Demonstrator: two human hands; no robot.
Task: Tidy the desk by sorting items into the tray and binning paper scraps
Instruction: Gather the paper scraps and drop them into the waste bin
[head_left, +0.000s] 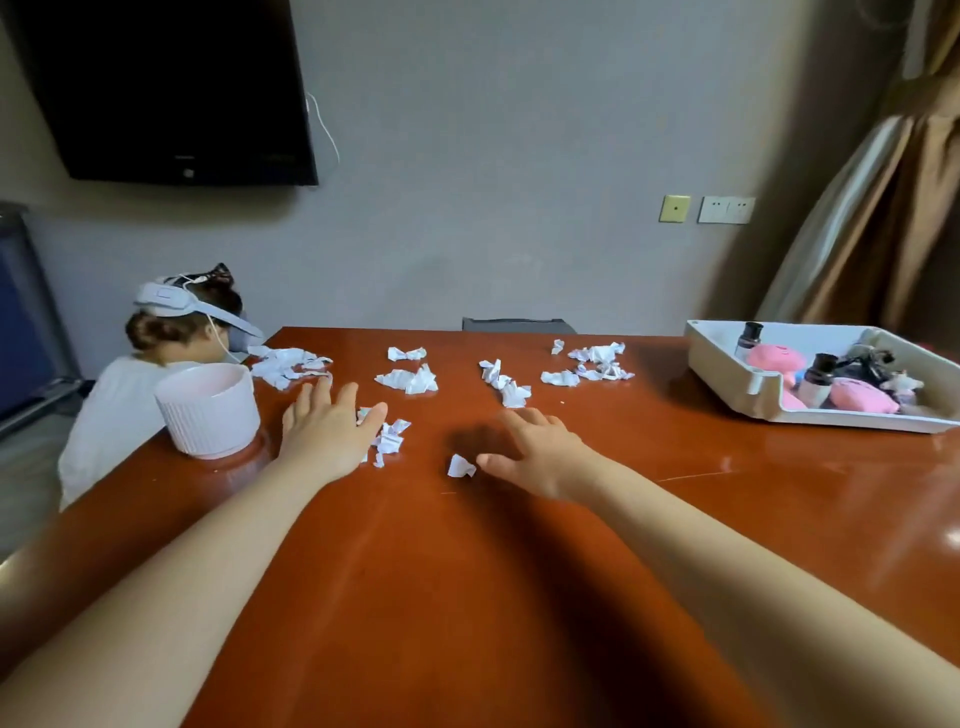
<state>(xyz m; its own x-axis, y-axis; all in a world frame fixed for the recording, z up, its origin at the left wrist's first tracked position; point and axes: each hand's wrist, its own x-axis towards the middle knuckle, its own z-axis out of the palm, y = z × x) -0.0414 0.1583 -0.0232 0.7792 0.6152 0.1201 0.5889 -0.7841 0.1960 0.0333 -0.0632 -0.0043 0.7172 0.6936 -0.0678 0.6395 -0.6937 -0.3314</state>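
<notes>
Strewn over the far half of the bench (519, 597): crumpled paper scraps (410, 382) in loose white clumps, strung from 10 o'clock round to 1 o'clock. Closer in, a small near heap (389, 440) at 11 o'clock and a lone scrap (461, 466) close to 12.

Left grip (332, 431): fingers straight and spread apart, clamped on nothing, fingertips at the near heap's left edge. Touching or just above: cannot tell. Right grip (540, 452): fingers loosely curved, apart, holding nothing, thumb just beside the lone scrap at its 9 o'clock.

White ribbed bin (208, 410) at 10 o'clock by the bench edge, just beside the left grip. Tray (727, 364) at 2 o'clock, well apart from both, already loaded with pink soft toys (774, 358), dark-capped little bottles (818, 382) and a dark tangle.

Handling, by judgement: feather-light, soft, a bit springy, nothing to break. Free to crush. Likely to skid on the glossy top or flutter off if flicked. Best raked together under flat fingers, then scooped in a closed fist. For a single piece, pinch at a raised crease.

Writing: none readable. Faint coloured specks on a few scraps, too small to make out. Mark on the wall screen (171, 88) at 11 o'clock too blurred.

Beyond the bin, a second person wearing a white headset (171, 301).
</notes>
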